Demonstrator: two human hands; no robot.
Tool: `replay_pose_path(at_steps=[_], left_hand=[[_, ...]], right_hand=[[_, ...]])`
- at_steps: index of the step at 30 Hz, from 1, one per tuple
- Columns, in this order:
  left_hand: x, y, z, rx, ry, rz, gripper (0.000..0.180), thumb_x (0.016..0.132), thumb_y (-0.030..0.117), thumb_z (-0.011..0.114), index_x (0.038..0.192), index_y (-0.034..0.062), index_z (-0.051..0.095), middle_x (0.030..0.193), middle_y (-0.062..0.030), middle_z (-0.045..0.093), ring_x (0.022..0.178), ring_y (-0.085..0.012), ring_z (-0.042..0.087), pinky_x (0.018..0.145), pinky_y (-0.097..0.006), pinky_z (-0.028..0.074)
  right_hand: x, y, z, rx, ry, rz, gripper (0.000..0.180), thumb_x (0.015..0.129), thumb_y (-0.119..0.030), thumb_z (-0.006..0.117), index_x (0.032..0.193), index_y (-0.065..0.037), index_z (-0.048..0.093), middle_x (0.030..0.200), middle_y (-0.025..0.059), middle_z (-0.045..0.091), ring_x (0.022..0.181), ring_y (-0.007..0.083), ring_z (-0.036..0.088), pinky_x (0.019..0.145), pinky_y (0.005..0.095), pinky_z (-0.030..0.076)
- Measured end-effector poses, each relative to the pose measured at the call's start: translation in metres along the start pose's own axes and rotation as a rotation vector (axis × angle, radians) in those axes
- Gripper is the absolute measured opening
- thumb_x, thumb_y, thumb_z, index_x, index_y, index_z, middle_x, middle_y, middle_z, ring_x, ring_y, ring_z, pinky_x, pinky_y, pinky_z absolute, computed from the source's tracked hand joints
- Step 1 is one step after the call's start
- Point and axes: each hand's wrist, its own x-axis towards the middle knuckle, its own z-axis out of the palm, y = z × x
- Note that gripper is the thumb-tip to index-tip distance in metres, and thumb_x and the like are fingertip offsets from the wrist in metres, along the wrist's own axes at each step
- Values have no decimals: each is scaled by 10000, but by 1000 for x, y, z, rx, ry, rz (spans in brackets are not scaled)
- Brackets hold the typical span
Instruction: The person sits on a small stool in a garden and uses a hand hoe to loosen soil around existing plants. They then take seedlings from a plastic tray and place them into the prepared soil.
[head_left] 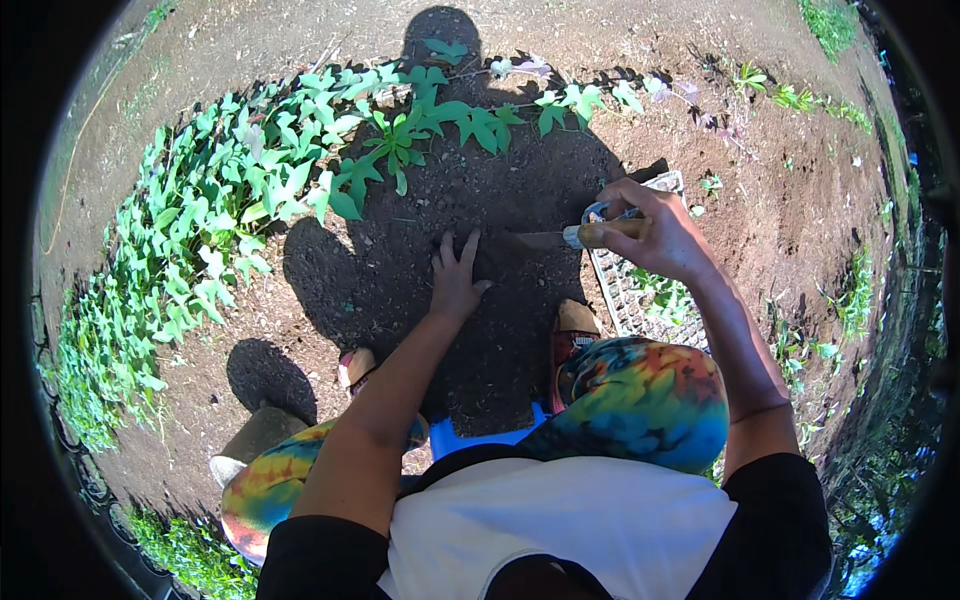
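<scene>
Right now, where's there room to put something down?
On sunny soil beyond the vines, or the mostly bare patch between the tray and the weeds at right. Crowded: along the vines, and around the left hand, the right hand and its tool.

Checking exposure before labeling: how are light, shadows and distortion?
Head view: hard sunlight, pale glare on the leaves; head view: the person's dark shadow covers the soil around the left hand and dims the blade of the wooden-handled tool in the right hand; head view: fisheye curvature, black rim.
</scene>
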Motion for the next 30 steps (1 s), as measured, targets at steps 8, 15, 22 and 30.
replay_pose_path(at_steps=[8,15,22,30], left_hand=[[0,6,5,-70,-3,-53,1054,700,96,871,1559,263,285,1556,-289,172,1376,-554,294,1141,-561,343],[0,8,-6,-52,-16,-77,1122,673,127,898,1574,271,245,1569,-261,152,1375,-543,308,1140,-564,361],[0,15,1,-122,66,-94,1166,663,155,911,1587,257,207,1570,-282,142,1386,-550,277,1143,-586,343],[17,30,3,101,8,-48,1218,578,281,958,1572,275,255,1566,-251,167,1370,-586,242,1140,-636,305]], right_hand=[[22,57,81,1167,321,-26,405,866,-137,777,1207,-65,570,1105,84,653,1074,214,625,944,379,511],[42,-19,26,1254,507,-315,100,987,-117,640,985,-59,559,795,29,586,681,155,584,659,326,503],[19,-79,-71,1074,557,-446,220,1004,-166,597,823,-105,489,662,-9,440,595,114,449,571,285,403],[135,119,123,1469,470,-118,181,937,-149,698,1043,-87,564,929,25,600,821,150,600,742,349,543]])
